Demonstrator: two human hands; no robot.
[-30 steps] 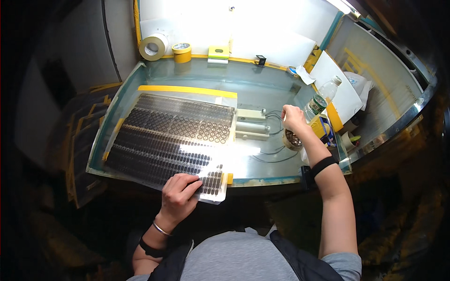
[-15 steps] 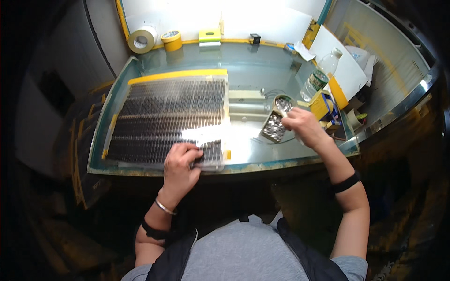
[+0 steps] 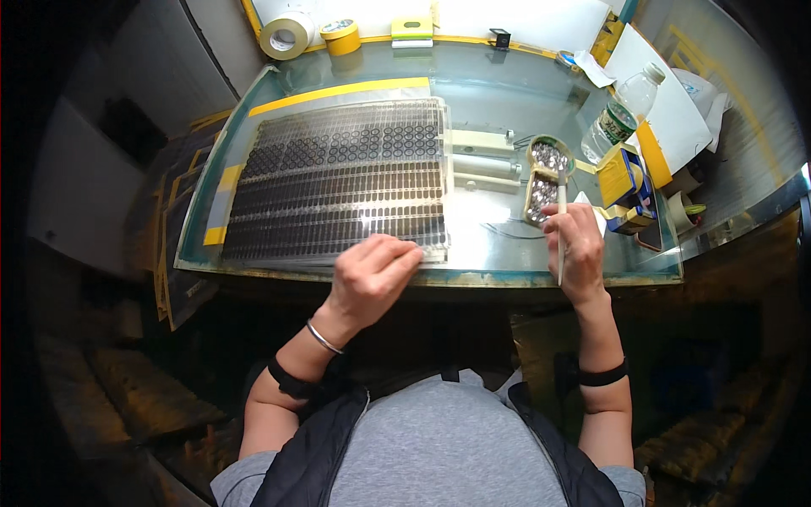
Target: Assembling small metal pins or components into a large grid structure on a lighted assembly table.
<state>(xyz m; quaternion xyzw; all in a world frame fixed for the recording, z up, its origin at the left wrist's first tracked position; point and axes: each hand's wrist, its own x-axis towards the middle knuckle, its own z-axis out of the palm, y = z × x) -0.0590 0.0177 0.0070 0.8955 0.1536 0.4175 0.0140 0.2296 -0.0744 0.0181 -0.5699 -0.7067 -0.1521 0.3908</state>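
My left hand [image 3: 376, 275] is closed, its fingertips pinched at the near edge of a clear sheet [image 3: 338, 182] close to its right corner. Rows of small dark shapes and rings cover this sheet, which lies over a backing with yellow strips [image 3: 338, 97]. My right hand [image 3: 579, 249] grips a thin whitish stick [image 3: 562, 198] held upright between thumb and fingers. Its upper tip is over two small joined containers, a round one [image 3: 549, 152] and a squarish one [image 3: 541, 198], both filled with small shiny metal pieces.
A glass-topped table [image 3: 498, 93] carries everything. Pale bars [image 3: 486, 160] lie between sheet and containers. At the right stand a plastic bottle [image 3: 621, 114] and a yellow-and-blue box [image 3: 621, 177]. A tape roll [image 3: 285, 36] and a yellow tub [image 3: 340, 37] line the back.
My left hand has moved right along the sheet's near edge, and the clear sheet has shifted against its yellow-edged backing. My right hand has drawn back toward me, showing the stick. The view has tilted.
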